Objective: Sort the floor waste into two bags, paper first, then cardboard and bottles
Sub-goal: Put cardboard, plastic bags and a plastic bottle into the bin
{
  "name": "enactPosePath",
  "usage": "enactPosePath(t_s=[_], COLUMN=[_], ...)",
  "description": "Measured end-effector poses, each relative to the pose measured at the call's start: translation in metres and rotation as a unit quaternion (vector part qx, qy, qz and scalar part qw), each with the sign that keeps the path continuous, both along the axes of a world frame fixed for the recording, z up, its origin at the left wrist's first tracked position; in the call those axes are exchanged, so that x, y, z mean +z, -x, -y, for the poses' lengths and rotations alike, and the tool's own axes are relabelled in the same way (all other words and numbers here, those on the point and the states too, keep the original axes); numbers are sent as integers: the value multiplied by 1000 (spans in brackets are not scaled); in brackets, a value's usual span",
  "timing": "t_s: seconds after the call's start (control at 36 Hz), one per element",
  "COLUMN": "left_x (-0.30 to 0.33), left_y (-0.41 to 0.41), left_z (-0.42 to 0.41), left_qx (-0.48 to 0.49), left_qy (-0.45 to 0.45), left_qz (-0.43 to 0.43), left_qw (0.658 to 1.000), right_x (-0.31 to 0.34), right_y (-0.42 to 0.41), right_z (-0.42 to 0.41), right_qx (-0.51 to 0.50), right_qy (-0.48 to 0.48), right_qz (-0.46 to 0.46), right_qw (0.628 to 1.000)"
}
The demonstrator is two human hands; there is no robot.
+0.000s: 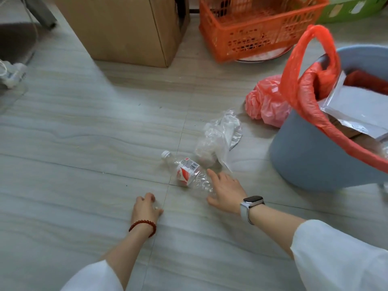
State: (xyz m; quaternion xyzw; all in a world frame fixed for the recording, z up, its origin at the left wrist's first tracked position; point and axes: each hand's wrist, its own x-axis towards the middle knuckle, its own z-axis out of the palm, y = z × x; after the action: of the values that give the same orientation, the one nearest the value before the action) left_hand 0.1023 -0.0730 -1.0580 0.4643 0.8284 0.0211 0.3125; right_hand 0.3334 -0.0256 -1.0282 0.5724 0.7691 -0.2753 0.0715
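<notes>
The crushed bottle [190, 174] on the floor [84, 143] is touched by the right hand [225, 189], fingers spread. The left hand [146, 207] is held nearby, its fingers curled; whether something is pinched cannot be told.

Open floor [84, 143] spreads from nine to twelve o'clock of the crushed bottle [189, 173]. A crumpled clear wrapper [218, 139] crowds its one o'clock side, and the blue bin [304, 160] blocks three o'clock. A cardboard box [126, 28] stands well off at eleven.
</notes>
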Motion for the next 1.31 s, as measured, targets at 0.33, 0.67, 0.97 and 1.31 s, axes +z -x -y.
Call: enactPosePath(t_s=[0.33, 0.67, 0.97, 1.31], left_x=[-4, 116, 232, 188], left_y=[-9, -102, -239, -316], left_z=[-10, -112, -140, -125], left_qx=[-105, 84, -127, -340], left_qy=[13, -295, -511, -511], left_qz=[-56, 140, 219, 34], left_qw=[993, 941, 821, 789], right_x=[14, 130, 239, 251], right_y=[-6, -45, -178, -298], right_z=[5, -32, -38, -3], right_qx=[-8, -178, -310, -417], right_qy=[21, -105, -367, -498], right_qz=[-20, -298, -430, -375], right_qw=[1000, 932, 764, 662])
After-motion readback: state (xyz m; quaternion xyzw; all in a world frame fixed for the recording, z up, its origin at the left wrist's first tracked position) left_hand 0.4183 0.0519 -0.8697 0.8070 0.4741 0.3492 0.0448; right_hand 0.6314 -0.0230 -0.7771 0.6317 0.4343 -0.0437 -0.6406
